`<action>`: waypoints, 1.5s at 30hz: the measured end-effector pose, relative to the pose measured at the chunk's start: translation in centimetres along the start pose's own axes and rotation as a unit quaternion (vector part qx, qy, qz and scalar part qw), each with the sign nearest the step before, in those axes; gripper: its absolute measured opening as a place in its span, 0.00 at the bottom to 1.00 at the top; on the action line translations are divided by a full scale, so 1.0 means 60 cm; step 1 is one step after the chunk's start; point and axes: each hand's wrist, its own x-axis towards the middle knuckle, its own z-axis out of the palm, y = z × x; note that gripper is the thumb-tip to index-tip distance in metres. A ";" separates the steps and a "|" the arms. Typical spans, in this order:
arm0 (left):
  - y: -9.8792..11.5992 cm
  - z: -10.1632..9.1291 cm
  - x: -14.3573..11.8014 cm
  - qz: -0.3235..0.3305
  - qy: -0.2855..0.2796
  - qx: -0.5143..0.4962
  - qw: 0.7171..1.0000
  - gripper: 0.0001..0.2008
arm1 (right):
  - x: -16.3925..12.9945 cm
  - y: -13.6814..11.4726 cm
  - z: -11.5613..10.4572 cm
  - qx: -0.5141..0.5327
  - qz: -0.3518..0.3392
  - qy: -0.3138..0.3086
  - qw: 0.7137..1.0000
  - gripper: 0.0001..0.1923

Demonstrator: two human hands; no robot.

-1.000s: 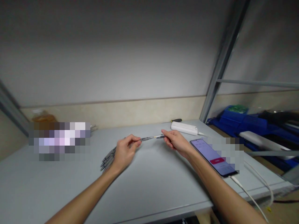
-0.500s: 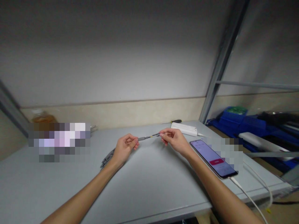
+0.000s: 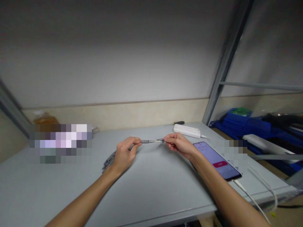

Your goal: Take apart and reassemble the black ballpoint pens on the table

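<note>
A slim grey pen-like piece (image 3: 148, 142) is stretched nearly level between my two hands, a little above the table. It has a thicker grey section at the left, a thinner shaft and a small yellow band towards the right; its exact kind is unclear. My left hand (image 3: 126, 152) is closed around the thicker end, thumb and fingers pinched together. At the other end, the fingertips of my right hand (image 3: 177, 145) pinch the dark tip. Partly hidden behind my left wrist lies a pile of several slim grey pieces (image 3: 108, 162) on the table.
A phone (image 3: 221, 160) with a lit screen, a white cable (image 3: 246, 190) plugged in, lies under my right forearm. Behind it are a white box-like device (image 3: 187, 130) and a screwdriver (image 3: 178, 123). A bottle (image 3: 44, 119) stands back left near a blurred patch. Metal posts (image 3: 216, 80) frame the grey table (image 3: 146, 189).
Both hands have turned slightly, and the grey piece now lies closer to level. My right hand has shifted a little to the right and lower, covering the phone's upper left edge.
</note>
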 end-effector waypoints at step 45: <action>0.010 0.011 0.002 0.015 -0.225 0.063 0.972 0.10 | 0.012 0.004 0.004 0.100 -0.216 0.211 0.948 0.23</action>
